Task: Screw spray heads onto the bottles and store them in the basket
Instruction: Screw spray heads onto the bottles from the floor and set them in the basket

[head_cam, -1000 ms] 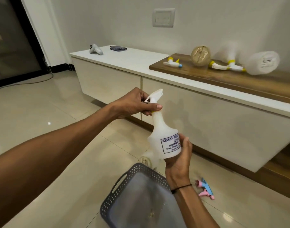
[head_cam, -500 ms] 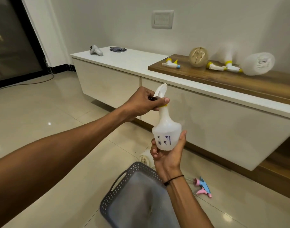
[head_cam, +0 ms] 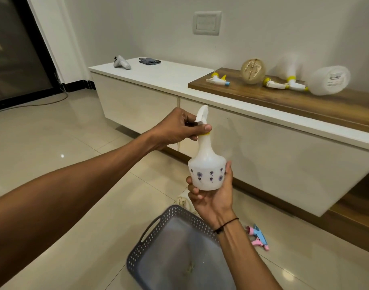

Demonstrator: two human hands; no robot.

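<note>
I hold a white translucent bottle (head_cam: 207, 170) with small blue flower prints upright in front of me. My right hand (head_cam: 212, 195) cups its base from below. My left hand (head_cam: 179, 128) is closed around the white spray head (head_cam: 202, 115) and its yellow collar on the bottle's neck. A grey perforated basket (head_cam: 175, 245) sits on the floor just beneath, looking empty. On the wooden shelf (head_cam: 294, 103) lie a loose white-and-yellow spray head (head_cam: 218, 80), a second such head (head_cam: 273, 84) and a bottle on its side (head_cam: 325, 80).
A pink and blue spray head (head_cam: 257, 237) lies on the floor right of the basket. Another bottle (head_cam: 182, 201) peeks out behind the basket. A round tan object (head_cam: 252, 70) stands on the shelf. The long white cabinet (head_cam: 158, 76) carries a grey controller (head_cam: 121, 62) and a dark cloth (head_cam: 149, 60).
The bottle has turned in my right hand: its printed label has rotated away and the flower side faces me. Both hands have risen slightly, and the left hand stays on the spray head.
</note>
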